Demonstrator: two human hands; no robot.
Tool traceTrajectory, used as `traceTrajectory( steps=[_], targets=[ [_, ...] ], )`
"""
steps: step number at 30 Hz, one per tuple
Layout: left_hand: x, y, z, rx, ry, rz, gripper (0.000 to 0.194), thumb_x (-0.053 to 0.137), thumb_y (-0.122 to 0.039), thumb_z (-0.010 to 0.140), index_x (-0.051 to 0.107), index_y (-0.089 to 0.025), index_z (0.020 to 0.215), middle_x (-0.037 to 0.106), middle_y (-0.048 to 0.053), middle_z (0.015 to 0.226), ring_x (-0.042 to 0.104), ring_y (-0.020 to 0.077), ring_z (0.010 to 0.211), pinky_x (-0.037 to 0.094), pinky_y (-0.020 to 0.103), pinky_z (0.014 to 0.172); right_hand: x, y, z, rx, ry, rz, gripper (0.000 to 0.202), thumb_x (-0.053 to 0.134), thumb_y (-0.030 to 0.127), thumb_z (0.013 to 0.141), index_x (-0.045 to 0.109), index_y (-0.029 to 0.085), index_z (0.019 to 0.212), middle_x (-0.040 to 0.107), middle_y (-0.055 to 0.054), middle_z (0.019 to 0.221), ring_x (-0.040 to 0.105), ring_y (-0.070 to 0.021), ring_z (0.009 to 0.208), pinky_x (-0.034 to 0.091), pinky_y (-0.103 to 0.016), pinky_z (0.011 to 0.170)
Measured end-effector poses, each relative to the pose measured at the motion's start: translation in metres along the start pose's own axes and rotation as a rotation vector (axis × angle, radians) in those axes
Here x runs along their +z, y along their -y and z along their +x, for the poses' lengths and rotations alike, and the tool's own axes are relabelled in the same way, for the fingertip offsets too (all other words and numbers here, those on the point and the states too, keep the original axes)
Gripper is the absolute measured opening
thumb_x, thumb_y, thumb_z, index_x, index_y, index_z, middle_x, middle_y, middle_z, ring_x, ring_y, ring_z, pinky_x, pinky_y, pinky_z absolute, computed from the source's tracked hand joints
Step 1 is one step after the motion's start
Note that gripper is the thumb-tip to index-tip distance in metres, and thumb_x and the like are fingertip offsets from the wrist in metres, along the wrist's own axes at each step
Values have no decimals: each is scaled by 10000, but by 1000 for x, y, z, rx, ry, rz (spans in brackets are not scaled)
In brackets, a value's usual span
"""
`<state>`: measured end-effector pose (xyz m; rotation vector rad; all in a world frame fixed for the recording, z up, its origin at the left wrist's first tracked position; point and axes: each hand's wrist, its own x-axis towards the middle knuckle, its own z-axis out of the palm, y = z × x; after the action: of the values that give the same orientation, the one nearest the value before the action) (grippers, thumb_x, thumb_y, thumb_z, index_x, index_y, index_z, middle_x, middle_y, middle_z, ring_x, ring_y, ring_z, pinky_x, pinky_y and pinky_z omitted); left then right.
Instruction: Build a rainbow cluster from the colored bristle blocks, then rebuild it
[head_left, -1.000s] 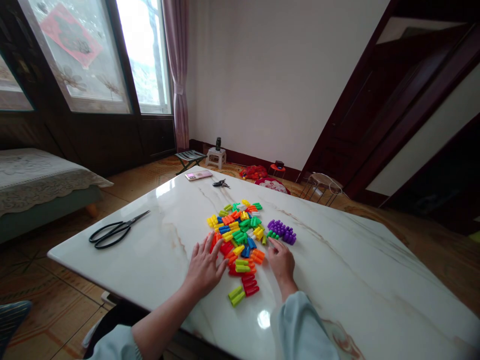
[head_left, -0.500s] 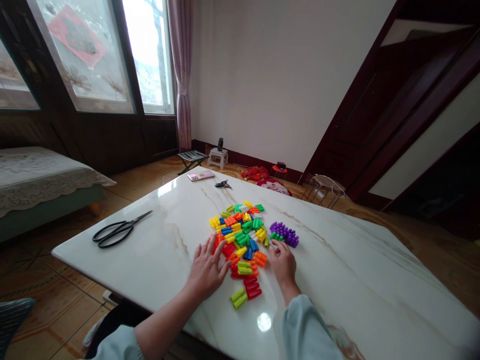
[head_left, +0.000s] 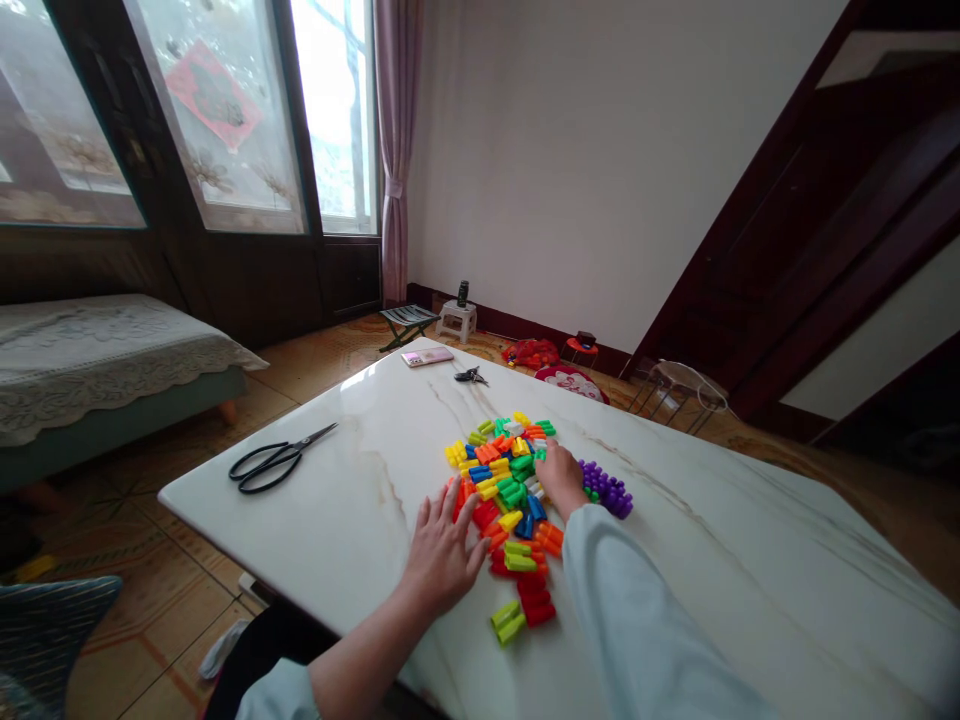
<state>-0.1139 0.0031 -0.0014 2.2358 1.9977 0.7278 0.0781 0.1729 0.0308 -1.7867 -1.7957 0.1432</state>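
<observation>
Many bullet-shaped plastic toy blocks [head_left: 513, 492] in several colours lie heaped on the marble-patterned table [head_left: 360, 560]. My left hand [head_left: 442, 560] rests palm down at the heap's left edge, its fingers spread beside red and orange blocks. My right hand [head_left: 561, 478] reaches into the right side of the heap, fingers curled in at a green toy block [head_left: 540, 455]; the hand partly covers it. Just right of that hand, purple toy blocks [head_left: 607, 490] stand joined in a group, with green ones at its near left, partly hidden. A lime-green block [head_left: 508, 622] lies nearest me.
Black-handled scissors [head_left: 274, 462] lie on the table's left side. Toward the far corner are a pink phone [head_left: 427, 356] and small dark clippers [head_left: 471, 376]. Beyond the table stand a folding stool [head_left: 409, 318] and a white stool [head_left: 457, 320].
My right hand has moved forward from beside the purple blocks into the heap, to a green block. My left hand stays by the heap. The whole view has shifted, so things appear farther right.
</observation>
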Motion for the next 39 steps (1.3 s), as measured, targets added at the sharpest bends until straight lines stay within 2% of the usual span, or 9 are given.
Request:
traceTrajectory(
  steps=[7,13,16,19,22,25,33,35,39],
  targets=[
    [2,1,0,0,-5,-4,570,489,-426,867,437,-237,1403,259,105,1554,272,321,1400,212,526,1123,-1,-6,4,41,-64,133,196,583,178,599,687,190,765,695,-80,730,644,-246,740,445,-315,678],
    [5,2,0,0,-19,3,561,472,-433,880,438,-232,1402,260,123,1551,276,310,1402,211,512,1125,-30,-15,-28,-8,-214,336,316,496,362,742,673,159,906,699,-80,864,613,-183,730,476,-292,709],
    [3,1,0,-4,-18,5,561,471,-448,880,453,-225,1395,268,132,1546,291,314,1396,212,512,1125,-46,-38,-56,30,-357,407,393,460,417,790,645,140,998,673,-113,986,604,-189,805,480,-313,752],
    [2,0,0,-4,-9,11,562,469,-453,880,463,-215,1390,282,137,1539,296,318,1393,218,514,1123,-55,-76,-83,103,-508,451,380,507,421,765,649,145,985,645,-113,983,586,-194,777,481,-323,726],
    [2,0,1,0,-14,17,562,471,-451,879,467,-212,1388,293,133,1535,301,319,1391,224,511,1122,-55,-111,-100,156,-484,316,358,488,388,744,661,136,931,631,-121,932,573,-204,726,476,-351,727],
    [4,1,1,6,-20,27,565,469,-449,880,460,-213,1393,288,132,1537,299,316,1393,225,510,1121,-50,-127,-102,159,-434,228,320,477,352,727,668,139,870,626,-127,883,568,-224,732,468,-372,742],
    [3,1,0,-1,-15,32,557,476,-432,878,458,-224,1394,289,123,1538,303,310,1393,221,499,1126,-43,-115,-94,187,-475,214,336,506,363,745,617,124,954,620,-131,923,568,-201,711,465,-330,682],
    [4,2,0,2,-16,27,556,480,-430,877,458,-227,1394,287,121,1539,310,310,1390,222,498,1126,-45,-113,-100,208,-478,196,310,496,387,753,624,139,886,624,-121,886,562,-199,692,451,-325,662],
    [7,3,0,5,-24,28,562,470,-445,881,453,-223,1397,271,128,1544,305,313,1392,221,506,1124,-47,-109,-106,161,-382,185,286,477,390,753,668,178,750,665,-91,851,584,-204,737,444,-310,704]
  ],
)
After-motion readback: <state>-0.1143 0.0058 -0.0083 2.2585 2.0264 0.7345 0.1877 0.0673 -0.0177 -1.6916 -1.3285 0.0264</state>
